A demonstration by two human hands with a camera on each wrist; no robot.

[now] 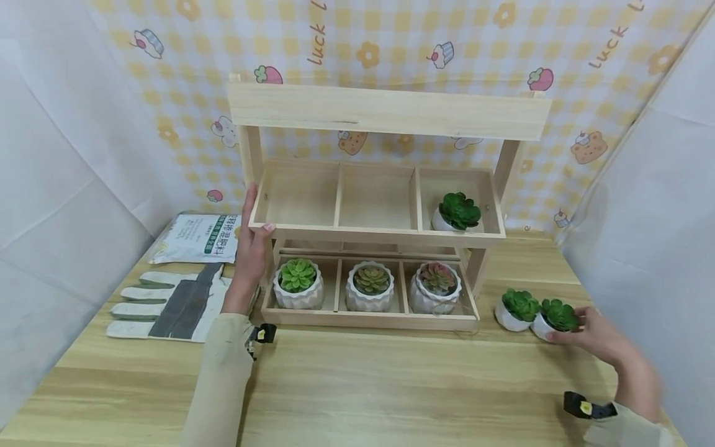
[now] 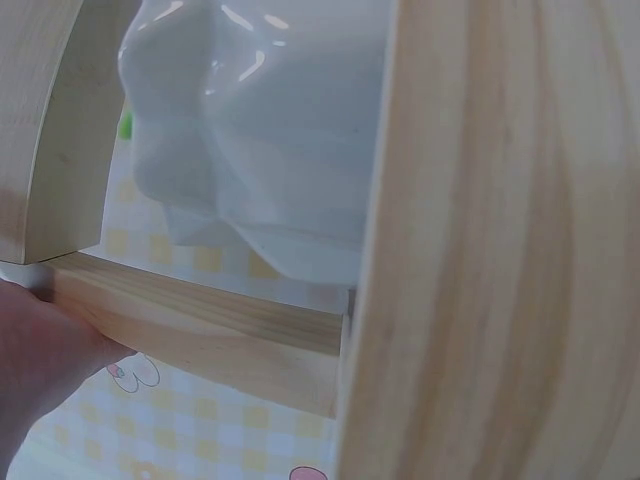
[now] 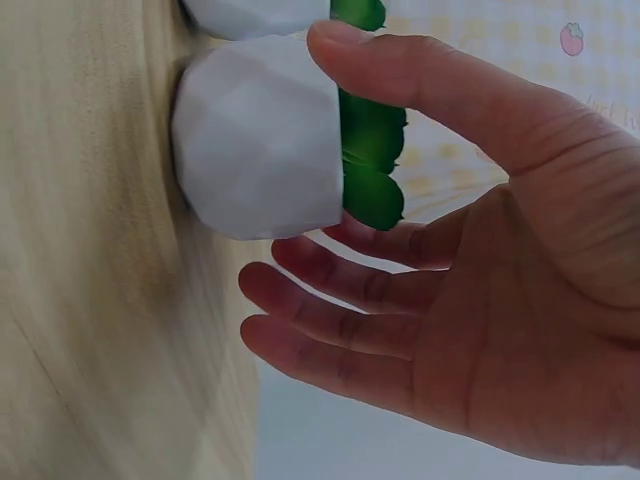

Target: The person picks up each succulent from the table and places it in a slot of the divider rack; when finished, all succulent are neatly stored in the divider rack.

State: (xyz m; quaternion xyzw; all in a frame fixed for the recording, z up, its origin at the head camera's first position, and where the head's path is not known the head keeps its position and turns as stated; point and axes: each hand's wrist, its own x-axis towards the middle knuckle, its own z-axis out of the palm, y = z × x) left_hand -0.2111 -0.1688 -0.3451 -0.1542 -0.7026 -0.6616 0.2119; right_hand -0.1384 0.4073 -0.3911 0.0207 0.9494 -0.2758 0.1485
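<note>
At the left end of a two-tier wooden plant shelf, my left hand holds the upper tray's corner, thumb at the front edge and fingers along the side. The left wrist view shows that hand against the wood. On the right, my right hand pinches a small green succulent in a white faceted pot, which sits on the table. The thumb is at the rim, the fingers round the other side. A matching potted succulent stands right beside it. A third one sits in the upper tray's right compartment.
Three larger white pots with a bright green succulent, a dull green one and a reddish one fill the lower tray. A work glove and a white printed bag lie left on the table.
</note>
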